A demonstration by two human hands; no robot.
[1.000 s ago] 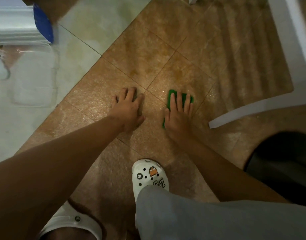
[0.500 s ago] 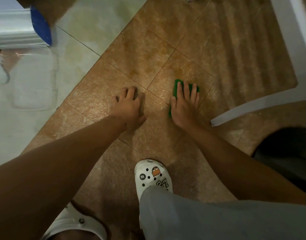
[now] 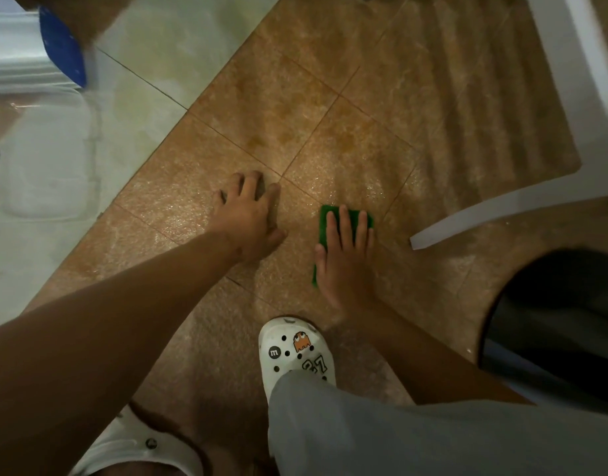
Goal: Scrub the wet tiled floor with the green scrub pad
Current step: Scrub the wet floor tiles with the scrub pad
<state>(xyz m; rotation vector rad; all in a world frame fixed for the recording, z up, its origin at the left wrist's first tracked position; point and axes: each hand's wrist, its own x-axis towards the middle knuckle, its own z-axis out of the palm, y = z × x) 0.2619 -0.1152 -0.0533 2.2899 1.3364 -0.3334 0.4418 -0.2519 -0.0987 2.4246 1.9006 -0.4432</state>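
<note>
**Flat palm on green pad, wet brown tiles**

The right hand (image 3: 345,259) lies flat with straight fingers pressed on the rectangular green scrub pad (image 3: 330,214), which sits on the glistening, speckled brown tiled floor (image 3: 295,108) just right of centre; the palm hides most of the pad. At 9 o'clock from it, the left hand (image 3: 249,218) rests on the tile, fingers spread. A white perforated clog (image 3: 295,352) stands at 6 o'clock. A white plastic chair leg (image 3: 501,214) runs at 3 o'clock, cut off by the edge.
</note>
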